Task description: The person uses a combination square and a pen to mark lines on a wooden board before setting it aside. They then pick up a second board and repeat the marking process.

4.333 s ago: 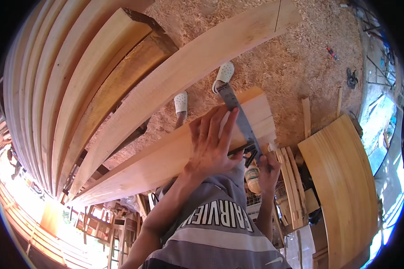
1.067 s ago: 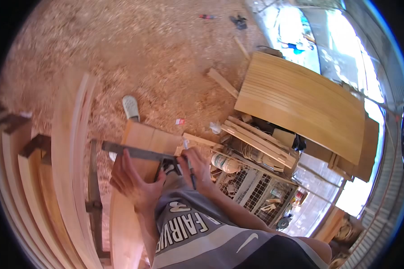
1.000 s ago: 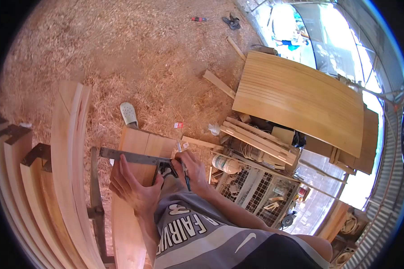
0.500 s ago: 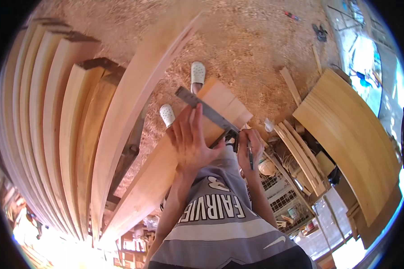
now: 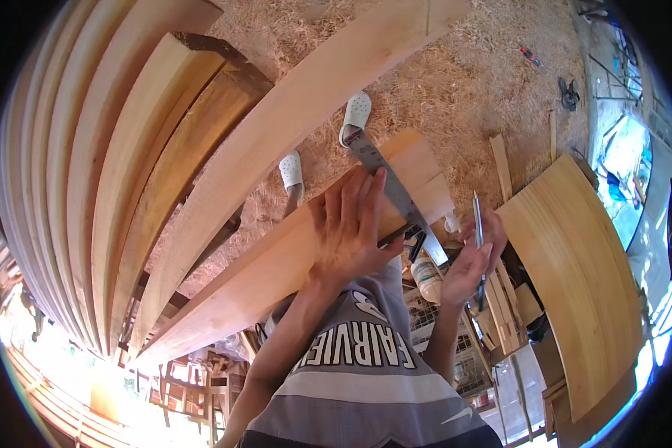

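Observation:
My left hand (image 5: 351, 231) lies over a long pale board (image 5: 261, 265) that slopes across in front of me. Its fingertips press at the blade of a metal combination square (image 5: 392, 187), while the thumb rests by the square's dark head (image 5: 414, 243) at the board's near edge. The blade crosses the board close to its far end. To the right, off the board, my right hand (image 5: 476, 261) is closed around a slim grey pen (image 5: 478, 216) pointing upward. The pen touches neither the board nor the square.
Several thick planks (image 5: 104, 149) stand side by side on the left, with one long plank (image 5: 299, 123) nearest the board. A wide panel (image 5: 582, 276) leans at right. Wood shavings (image 5: 493, 82) cover the floor around my white clogs (image 5: 358, 110).
My right hand has moved right, away from the square, and the pen has swung to point upward. My left hand remains on the square and board. The whole view has shifted.

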